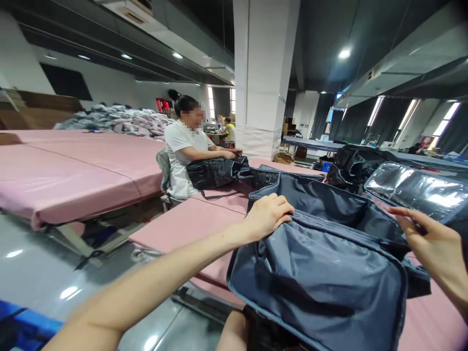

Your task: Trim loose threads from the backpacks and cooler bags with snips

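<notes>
Before me an opened bag (pixel 329 278) with a dark blue-grey lining lies on the pink-covered table, its lid flap folded down toward me over the table's front edge. My left hand (pixel 269 217) grips the bag's rim at the left, where flap and body meet, with the fingers curled over the edge. My right hand (pixel 429 239) is at the bag's right side, index finger stretched out and the others loosely bent. I see nothing in it. Beyond the right hand lies a bag part with a clear plastic panel (pixel 417 190).
Across the table a seated person (pixel 186 141) in a white shirt handles a black bag (pixel 215 173). More black bags (pixel 354 165) are heaped at the back right. A wide pink-covered table (pixel 73 170) stands at the left, and a white pillar (pixel 263 73) rises behind. Something blue (pixel 25 326) is at lower left.
</notes>
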### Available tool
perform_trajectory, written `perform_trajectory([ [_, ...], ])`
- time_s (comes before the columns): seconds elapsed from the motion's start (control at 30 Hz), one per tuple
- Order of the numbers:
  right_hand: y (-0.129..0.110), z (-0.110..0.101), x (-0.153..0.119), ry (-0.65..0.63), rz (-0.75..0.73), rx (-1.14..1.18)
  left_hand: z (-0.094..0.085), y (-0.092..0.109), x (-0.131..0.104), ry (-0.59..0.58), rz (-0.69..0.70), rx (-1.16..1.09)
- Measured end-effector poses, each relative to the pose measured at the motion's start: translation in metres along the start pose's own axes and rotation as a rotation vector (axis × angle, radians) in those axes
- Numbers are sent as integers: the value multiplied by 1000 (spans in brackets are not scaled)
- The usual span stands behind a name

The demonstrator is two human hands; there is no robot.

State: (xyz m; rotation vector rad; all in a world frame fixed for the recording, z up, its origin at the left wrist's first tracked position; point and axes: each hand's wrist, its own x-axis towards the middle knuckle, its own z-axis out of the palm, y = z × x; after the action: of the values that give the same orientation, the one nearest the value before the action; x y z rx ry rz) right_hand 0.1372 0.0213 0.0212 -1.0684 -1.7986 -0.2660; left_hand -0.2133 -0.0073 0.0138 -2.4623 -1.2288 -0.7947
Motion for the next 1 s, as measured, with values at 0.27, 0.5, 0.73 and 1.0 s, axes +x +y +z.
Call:
perform_trajectory([
  [0.27, -118, 50, -46, -560, -546, 106, -7, 8, 15, -165, -177, -99],
  [0.5, -88, 16, -15, -194, -295, -123, -18, -2, 36, -428, -328, -353],
  [0.73, -98, 38, -4, -117, -527, -293, -15, -4, 32, -417, -318, -385],
  [1.0, -105, 47, 1, -163, -663, -279, -17, -2, 31, -395, -337, -370],
])
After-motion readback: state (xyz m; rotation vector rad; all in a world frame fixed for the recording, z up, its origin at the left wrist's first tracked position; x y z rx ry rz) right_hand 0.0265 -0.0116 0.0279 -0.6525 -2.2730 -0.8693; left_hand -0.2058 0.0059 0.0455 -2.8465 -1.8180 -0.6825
